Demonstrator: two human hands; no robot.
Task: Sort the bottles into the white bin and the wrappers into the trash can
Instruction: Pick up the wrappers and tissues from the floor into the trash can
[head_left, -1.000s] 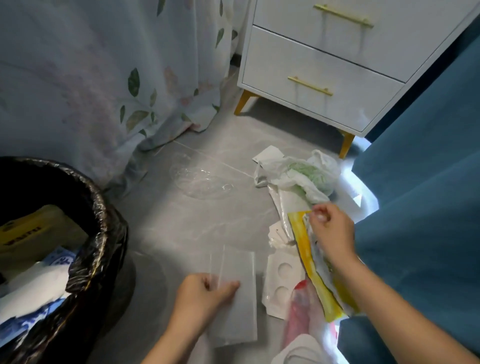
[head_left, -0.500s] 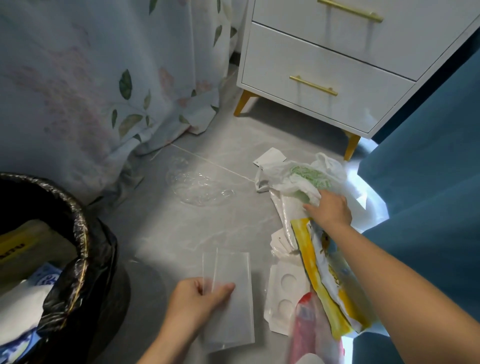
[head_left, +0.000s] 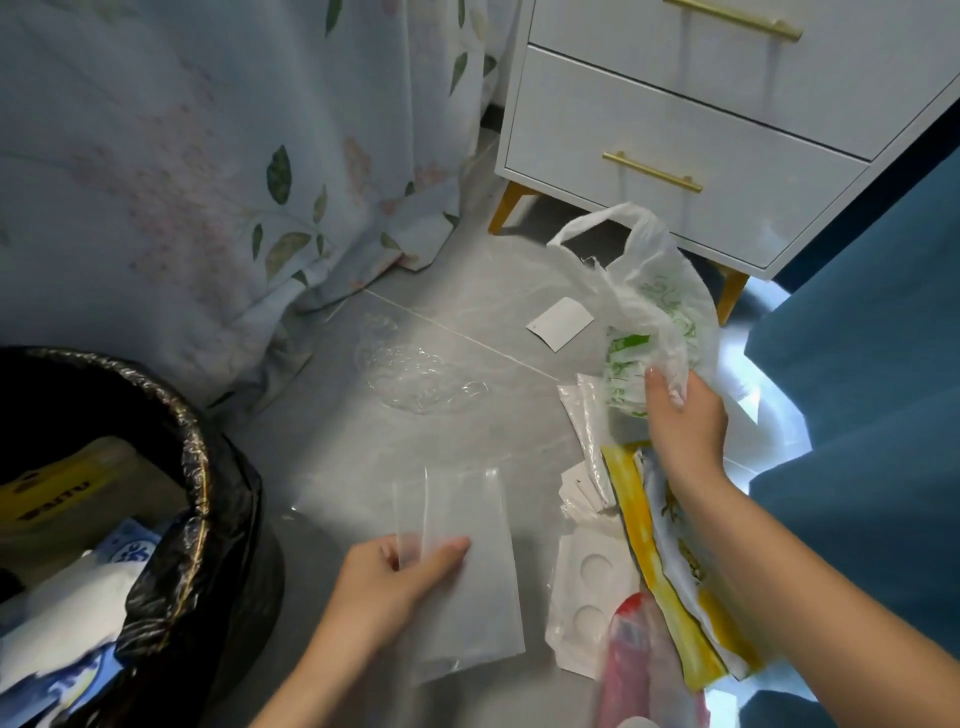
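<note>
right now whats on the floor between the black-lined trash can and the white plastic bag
In the head view, crumpled clear plastic film lies on grey floor between the trash can and the white plastic bag.

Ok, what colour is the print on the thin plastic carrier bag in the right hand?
Green print on the translucent white plastic carrier bag, clearest in the head view.

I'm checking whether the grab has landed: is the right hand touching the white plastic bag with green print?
Touching. The head view shows the right hand closed on the white plastic bag, fingers bunching its film, handles lifted.
</note>
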